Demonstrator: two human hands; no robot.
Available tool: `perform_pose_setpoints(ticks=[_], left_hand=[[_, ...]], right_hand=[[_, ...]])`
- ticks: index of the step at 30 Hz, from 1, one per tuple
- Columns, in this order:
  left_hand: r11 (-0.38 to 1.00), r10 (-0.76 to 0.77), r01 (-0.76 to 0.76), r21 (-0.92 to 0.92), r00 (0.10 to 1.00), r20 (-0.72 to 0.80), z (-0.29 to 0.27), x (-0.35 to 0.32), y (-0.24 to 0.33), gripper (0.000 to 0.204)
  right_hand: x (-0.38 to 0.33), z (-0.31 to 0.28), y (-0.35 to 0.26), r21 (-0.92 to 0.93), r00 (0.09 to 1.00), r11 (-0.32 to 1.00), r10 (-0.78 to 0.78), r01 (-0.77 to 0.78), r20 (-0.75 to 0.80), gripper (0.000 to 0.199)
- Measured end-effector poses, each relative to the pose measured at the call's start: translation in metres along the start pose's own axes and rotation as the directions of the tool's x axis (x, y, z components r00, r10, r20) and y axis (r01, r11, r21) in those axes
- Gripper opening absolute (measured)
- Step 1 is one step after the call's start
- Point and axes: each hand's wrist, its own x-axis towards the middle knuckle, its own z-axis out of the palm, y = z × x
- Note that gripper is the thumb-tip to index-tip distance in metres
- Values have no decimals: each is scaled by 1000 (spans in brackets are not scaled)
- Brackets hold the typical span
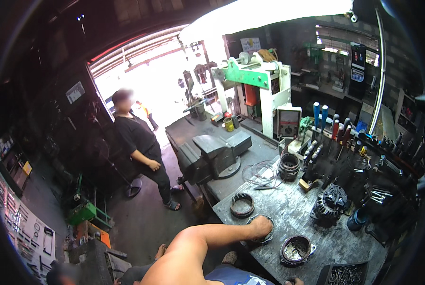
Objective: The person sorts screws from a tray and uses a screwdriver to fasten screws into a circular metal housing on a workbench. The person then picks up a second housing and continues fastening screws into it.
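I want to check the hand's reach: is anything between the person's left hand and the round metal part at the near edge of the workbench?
Nothing visible stands between them. The left hand already rests on top of the round metal part, covering most of it. The loose ring and the open round housing lie apart, to either side.

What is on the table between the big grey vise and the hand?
In the head view, a dark metal ring lies on the worn workbench, between the grey bench vise and the left hand.

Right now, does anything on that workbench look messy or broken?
Nothing looks spilled or broken. A loose wire coil lies sprawled on the workbench by the vise, and round motor parts sit scattered. The left hand rests on one ring-shaped part.
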Motion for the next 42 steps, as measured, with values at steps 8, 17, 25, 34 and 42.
perform_pose_setpoints(ticks=[8,17,25,34,42], left_hand=[[999,10,-3,43,989,-149,7,0,0,23],[1000,-19,18,-18,998,-56,-1,-8,0,21],[998,24,-18,-63,995,101,-1,-1,-8,27],[999,3,-2,-39,999,33,1,-4,-6,22],[994,-89,77,-72,981,-171,-5,-12,-4,32]], right_hand=[[2,-2,-5,103,986,988,-105,119,-133,32],[-4,-14,-31,280,941,898,321,-338,108,32],[-4,-15,-40,250,941,907,329,-338,80,31],[-4,-18,-39,236,938,909,323,-344,122,32],[-1,-13,-20,31,961,961,271,-273,55,39]])
